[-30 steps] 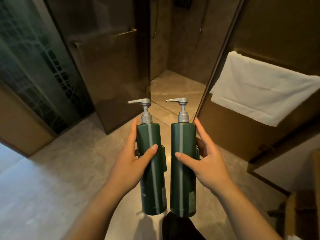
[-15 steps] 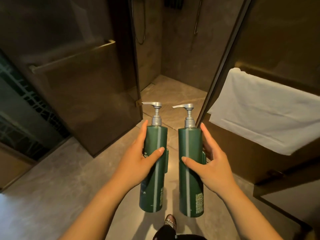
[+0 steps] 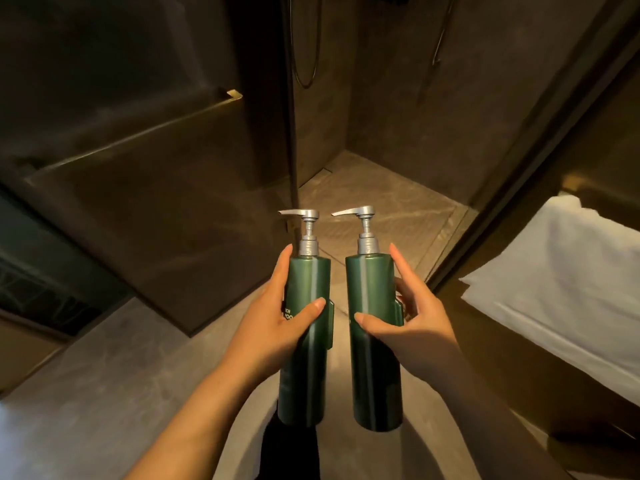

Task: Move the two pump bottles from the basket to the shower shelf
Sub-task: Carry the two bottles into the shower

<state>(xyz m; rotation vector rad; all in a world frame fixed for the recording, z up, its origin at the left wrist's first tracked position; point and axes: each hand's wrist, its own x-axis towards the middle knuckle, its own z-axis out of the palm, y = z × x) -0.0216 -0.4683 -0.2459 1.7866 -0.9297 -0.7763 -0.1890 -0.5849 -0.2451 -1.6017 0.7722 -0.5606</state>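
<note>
Label on left bottle [image 3: 306, 327] mostly covered by left hand [image 3: 277, 323]; shelf not visible. Right hand [image 3: 412, 323] wraps right bottle [image 3: 375, 327]. Both bottles upright, side by side, held firmly before the shower doorway [image 3: 374, 199], left of white towel [image 3: 561, 289].

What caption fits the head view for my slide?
Left hand and right hand each hold an upright green pump bottle before the open shower stall.
</note>
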